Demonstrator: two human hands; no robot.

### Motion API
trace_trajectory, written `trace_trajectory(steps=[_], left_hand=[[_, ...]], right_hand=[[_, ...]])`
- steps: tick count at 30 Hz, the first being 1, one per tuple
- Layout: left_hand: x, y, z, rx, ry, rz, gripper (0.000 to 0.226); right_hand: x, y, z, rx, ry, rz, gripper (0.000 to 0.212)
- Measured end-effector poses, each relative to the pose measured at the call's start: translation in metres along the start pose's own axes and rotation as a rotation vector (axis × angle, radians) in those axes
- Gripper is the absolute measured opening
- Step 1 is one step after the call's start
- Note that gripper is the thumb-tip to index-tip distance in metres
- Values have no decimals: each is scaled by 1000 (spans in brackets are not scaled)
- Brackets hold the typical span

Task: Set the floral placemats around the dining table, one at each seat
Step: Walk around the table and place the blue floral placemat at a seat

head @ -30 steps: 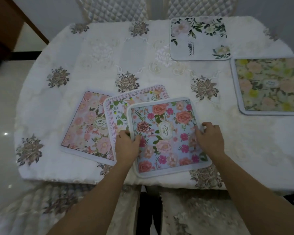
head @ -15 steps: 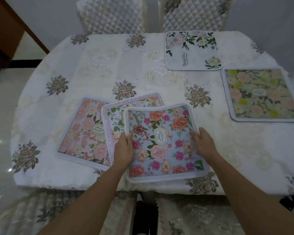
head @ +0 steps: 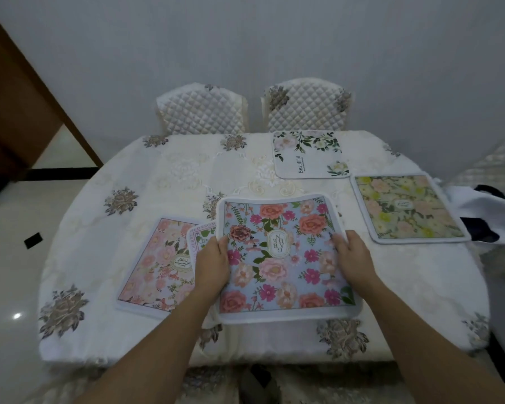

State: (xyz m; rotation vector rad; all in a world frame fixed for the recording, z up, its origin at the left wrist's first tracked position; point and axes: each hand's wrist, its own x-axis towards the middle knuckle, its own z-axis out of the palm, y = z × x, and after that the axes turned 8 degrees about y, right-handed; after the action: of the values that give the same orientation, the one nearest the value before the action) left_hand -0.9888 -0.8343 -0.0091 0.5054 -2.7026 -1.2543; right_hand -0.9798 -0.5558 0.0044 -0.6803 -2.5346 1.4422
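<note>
A blue floral placemat (head: 283, 258) is raised off the oval table (head: 169, 176), its far edge bowed upward. My left hand (head: 212, 259) grips its left edge and my right hand (head: 353, 258) grips its right edge. Under it on the left lies a pink floral placemat (head: 155, 263), with a pink-bordered placemat (head: 200, 233) on top, mostly hidden. A white leafy placemat (head: 309, 156) lies at the far right seat. A yellow-green floral placemat (head: 405, 208) lies at the table's right end.
Two quilted chairs (head: 201, 110) (head: 306, 104) stand at the far side against the wall. A white cloth (head: 478, 214) hangs off the table's right end by another chair (head: 496, 167). A chair seat (head: 274, 386) is below my arms. Tiled floor lies to the left.
Both hands have lifted the blue placemat off the pile and brought it up and slightly right. The view has tilted up, bringing the far chairs and wall into sight.
</note>
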Motion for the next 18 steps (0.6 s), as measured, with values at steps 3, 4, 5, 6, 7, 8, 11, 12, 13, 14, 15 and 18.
trace_trajectory(steps=[3,4,5,6,7,8,11,12,13,14,15,18], left_hand=[[-6,3,-15,-17,39,25,37],[-8,1,-20,-26,55,33,37],[-10,-2,-25,-30,66,31,37],[-13,-6,-31,-30,81,26,37],[-15,-12,-38,-28,100,19,37],[-19,-18,-46,-24,122,10,37],[-34,-43,-79,-11,197,-45,36],[-40,-53,-93,-4,232,-76,36],[-47,-64,-107,-1,269,-110,36],[-56,-75,-121,1,308,-149,37],[-65,-86,-135,3,348,-189,38],[-98,-119,-177,-21,475,-317,33]], right_hand=[[-9,-8,-2,16,13,-11,26],[-12,-11,-1,31,11,-11,26],[-15,-14,2,60,-2,-2,25],[-19,-15,6,94,-21,9,25],[-23,-19,11,122,-47,18,24],[-28,-22,18,140,-79,20,24],[-45,-33,49,154,-196,-14,22],[-52,-37,62,152,-240,-29,23],[-60,-43,75,144,-283,-49,23],[-68,-49,90,136,-332,-64,24],[-77,-55,106,130,-388,-80,24],[-110,-76,151,97,-544,-158,25]])
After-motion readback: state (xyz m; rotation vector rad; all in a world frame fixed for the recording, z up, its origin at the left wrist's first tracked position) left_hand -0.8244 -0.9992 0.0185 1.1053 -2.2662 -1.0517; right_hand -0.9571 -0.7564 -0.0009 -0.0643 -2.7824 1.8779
